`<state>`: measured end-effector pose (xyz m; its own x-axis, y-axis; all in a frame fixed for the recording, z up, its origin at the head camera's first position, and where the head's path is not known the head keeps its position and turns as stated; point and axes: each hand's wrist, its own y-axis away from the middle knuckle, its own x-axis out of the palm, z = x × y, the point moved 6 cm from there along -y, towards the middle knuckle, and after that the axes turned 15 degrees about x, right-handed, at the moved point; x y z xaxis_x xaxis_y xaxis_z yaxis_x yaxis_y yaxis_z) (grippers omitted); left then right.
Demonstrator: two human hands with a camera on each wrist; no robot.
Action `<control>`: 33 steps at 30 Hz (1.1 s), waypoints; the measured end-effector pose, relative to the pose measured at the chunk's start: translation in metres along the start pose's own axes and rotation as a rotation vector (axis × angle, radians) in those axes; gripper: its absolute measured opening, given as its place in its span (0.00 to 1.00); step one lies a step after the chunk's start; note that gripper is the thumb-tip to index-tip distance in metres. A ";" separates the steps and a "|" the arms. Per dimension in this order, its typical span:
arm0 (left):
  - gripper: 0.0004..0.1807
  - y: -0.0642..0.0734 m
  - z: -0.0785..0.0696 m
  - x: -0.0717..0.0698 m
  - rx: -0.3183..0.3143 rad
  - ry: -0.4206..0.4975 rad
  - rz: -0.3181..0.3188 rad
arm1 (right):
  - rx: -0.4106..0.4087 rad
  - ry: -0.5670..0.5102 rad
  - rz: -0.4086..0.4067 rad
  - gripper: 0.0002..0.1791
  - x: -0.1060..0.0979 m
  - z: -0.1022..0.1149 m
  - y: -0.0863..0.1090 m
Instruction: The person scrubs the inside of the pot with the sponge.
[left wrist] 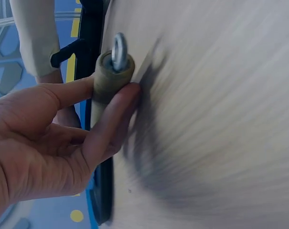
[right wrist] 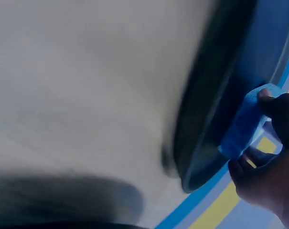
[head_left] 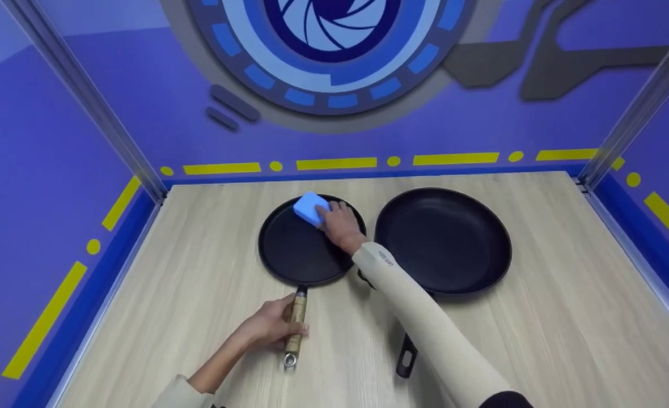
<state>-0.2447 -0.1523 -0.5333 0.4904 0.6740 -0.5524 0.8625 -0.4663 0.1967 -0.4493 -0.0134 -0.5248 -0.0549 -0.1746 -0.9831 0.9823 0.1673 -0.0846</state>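
Observation:
A flat black pan [head_left: 306, 249] with a low rim lies on the table. Its wooden handle [head_left: 295, 320], tipped with a metal hanging ring, points toward me. My left hand [head_left: 269, 323] grips that handle; in the left wrist view the thumb and fingers close around the wood near the ring [left wrist: 119, 52]. On the far part of the pan, my right hand [head_left: 341, 225] holds a blue sponge [head_left: 310, 208] against the cooking surface. The right wrist view shows thumb and fingers pinching the sponge [right wrist: 249, 121] at its edges.
A larger, deeper black frying pan [head_left: 445, 241] sits to the right, close beside the flat pan. Its black handle [head_left: 406, 357] is partly covered by my right sleeve [head_left: 425, 317]. Blue-purple panels [head_left: 142, 113] enclose the light wooden table [head_left: 198, 243] at the back and sides.

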 end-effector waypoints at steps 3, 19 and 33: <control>0.45 0.001 0.004 0.000 -0.008 0.031 -0.030 | 0.018 -0.006 0.063 0.29 -0.001 -0.005 0.000; 0.39 0.008 0.010 -0.010 -0.031 0.041 -0.177 | -0.385 0.059 0.416 0.30 -0.015 0.050 0.057; 0.41 0.012 0.001 0.000 0.009 -0.027 -0.158 | -0.178 0.073 0.254 0.28 -0.023 0.003 0.018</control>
<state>-0.2343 -0.1584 -0.5323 0.3450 0.7239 -0.5975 0.9275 -0.3607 0.0986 -0.4300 -0.0095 -0.5036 0.1689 -0.0363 -0.9850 0.9198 0.3650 0.1442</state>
